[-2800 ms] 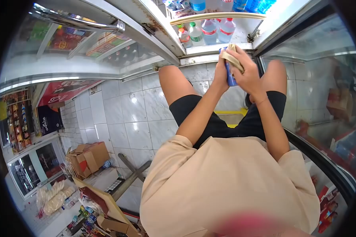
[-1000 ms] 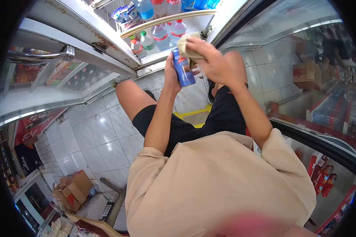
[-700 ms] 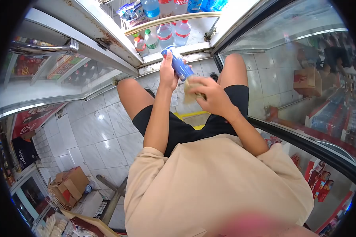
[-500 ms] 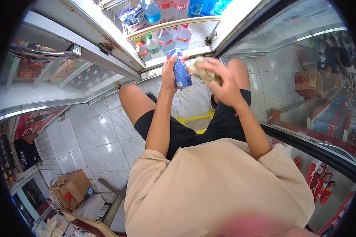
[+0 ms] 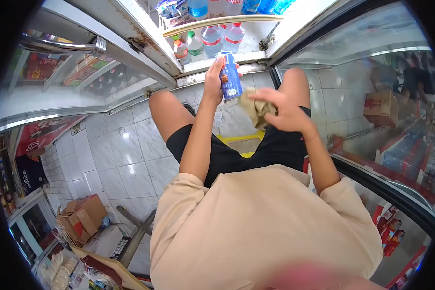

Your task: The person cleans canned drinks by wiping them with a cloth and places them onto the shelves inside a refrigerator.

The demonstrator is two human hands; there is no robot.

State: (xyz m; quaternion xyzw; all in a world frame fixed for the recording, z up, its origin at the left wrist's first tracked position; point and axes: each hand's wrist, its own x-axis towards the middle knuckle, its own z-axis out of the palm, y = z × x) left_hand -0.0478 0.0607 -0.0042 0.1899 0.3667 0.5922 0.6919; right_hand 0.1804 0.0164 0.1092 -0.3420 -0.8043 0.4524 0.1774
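Observation:
My left hand (image 5: 213, 82) is wrapped round a blue can (image 5: 231, 77), which stands nearly upright in front of the open fridge. Fingertips show past the can's right side. A crumpled beige cloth (image 5: 257, 110) hangs from my right hand (image 5: 286, 112), just below and to the right of the can and a little apart from it. The cloth is slightly blurred by motion. Beyond the can, bottles (image 5: 211, 38) stand on the fridge's lower shelf.
Glass fridge doors stand open at the left (image 5: 77, 96) and right (image 5: 362, 96). My knees flank a yellow-edged stool (image 5: 241, 143). On the tiled floor (image 5: 125, 159) at the lower left are a cardboard box (image 5: 84, 217) and grey crossed bars (image 5: 139, 232).
The cloth has moved down from beside the can to below its right. My left hand has tilted the can more upright, turning its printed side. The view has shifted slightly.

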